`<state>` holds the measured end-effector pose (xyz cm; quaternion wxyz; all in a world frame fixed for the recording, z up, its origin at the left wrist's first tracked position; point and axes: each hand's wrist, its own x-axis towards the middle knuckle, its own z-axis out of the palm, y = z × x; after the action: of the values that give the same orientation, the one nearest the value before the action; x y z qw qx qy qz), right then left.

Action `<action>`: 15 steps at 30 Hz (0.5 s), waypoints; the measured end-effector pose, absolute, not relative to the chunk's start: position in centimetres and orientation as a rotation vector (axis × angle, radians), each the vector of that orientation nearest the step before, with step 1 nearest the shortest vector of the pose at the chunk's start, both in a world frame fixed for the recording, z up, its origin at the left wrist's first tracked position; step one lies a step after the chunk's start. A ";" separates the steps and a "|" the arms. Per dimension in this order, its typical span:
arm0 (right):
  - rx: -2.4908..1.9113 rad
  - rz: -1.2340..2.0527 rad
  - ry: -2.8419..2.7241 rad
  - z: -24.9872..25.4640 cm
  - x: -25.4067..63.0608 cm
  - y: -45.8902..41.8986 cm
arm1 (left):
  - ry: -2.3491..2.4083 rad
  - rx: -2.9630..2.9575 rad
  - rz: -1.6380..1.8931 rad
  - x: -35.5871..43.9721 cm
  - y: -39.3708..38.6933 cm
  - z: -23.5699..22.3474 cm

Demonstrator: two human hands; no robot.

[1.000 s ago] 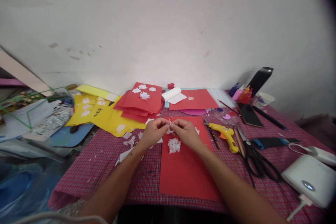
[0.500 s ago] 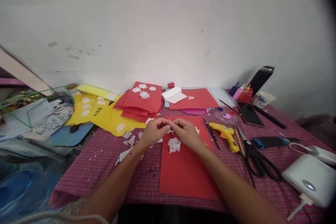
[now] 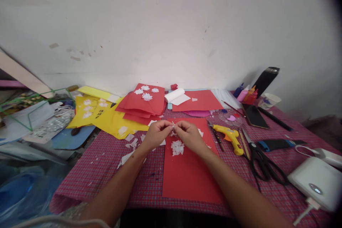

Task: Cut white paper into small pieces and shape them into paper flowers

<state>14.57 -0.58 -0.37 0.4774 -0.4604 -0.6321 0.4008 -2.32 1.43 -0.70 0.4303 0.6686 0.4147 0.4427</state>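
Observation:
My left hand point(image 3: 156, 133) and my right hand point(image 3: 189, 134) meet fingertip to fingertip above a red paper sheet point(image 3: 188, 174). Together they pinch a small white paper piece point(image 3: 173, 128), fingers closed on it. Just below them a white cut-paper flower point(image 3: 177, 147) lies on the red sheet. Small white paper scraps point(image 3: 130, 141) are scattered on the checked cloth to the left of my left hand.
A yellow glue gun point(image 3: 230, 137), black scissors point(image 3: 260, 164) and a white power bank point(image 3: 316, 181) lie to the right. Red sheets with white flowers point(image 3: 144, 101), yellow papers point(image 3: 107, 115), a paper roll point(image 3: 175, 95), paint bottles point(image 3: 244, 94) and a black flask point(image 3: 264, 80) sit by the wall.

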 end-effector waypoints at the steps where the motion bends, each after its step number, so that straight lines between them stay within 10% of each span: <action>1: -1.117 0.992 -1.536 -0.3 14.6 -0.6 | 1.025 1.646 1.101 -2.3 1.4 -0.7; 15: -1.003 1.260 -1.359 -0.2 14.9 -0.3 | 0.936 1.413 1.127 -2.0 1.4 -0.7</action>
<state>14.87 -0.33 -0.19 0.4945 -0.4136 -0.5605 0.5197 -1.96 1.45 -0.66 0.5253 0.5907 0.3913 0.4712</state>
